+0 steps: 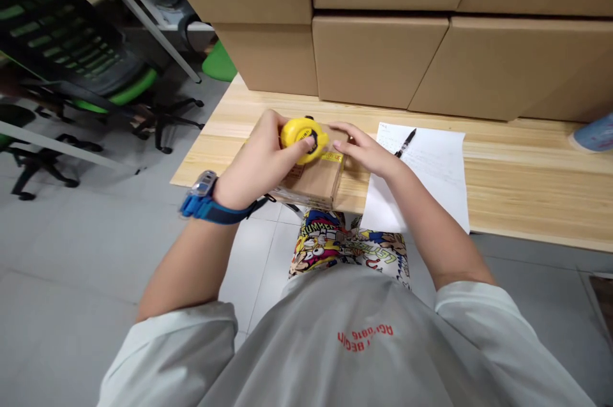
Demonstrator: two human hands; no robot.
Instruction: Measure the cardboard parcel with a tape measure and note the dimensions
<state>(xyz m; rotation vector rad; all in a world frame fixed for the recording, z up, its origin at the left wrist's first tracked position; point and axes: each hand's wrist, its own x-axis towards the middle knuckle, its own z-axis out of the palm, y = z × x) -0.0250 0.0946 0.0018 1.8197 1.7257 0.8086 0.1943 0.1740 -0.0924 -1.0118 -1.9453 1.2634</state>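
Wrapped round a yellow tape measure (301, 138), my left hand (261, 158) holds it above the left part of a small cardboard box (318, 180). The box lies on the wooden table (507, 183) near its front edge and has a yellow label on top. My right hand (366, 150) is at the box's far right corner, thumb and index finger apart, fingertips near the tape measure's right side. Whether its fingertips grip the tape's end is too small to tell. A blue watch is on my left wrist.
Large cardboard boxes (378, 62) are stacked along the table's back. A written sheet of paper (431, 170) with a black pen (406, 142) lies right of my right hand. A blue cylindrical container (594, 134) is at the far right. Office chairs (110, 68) stand at the left.
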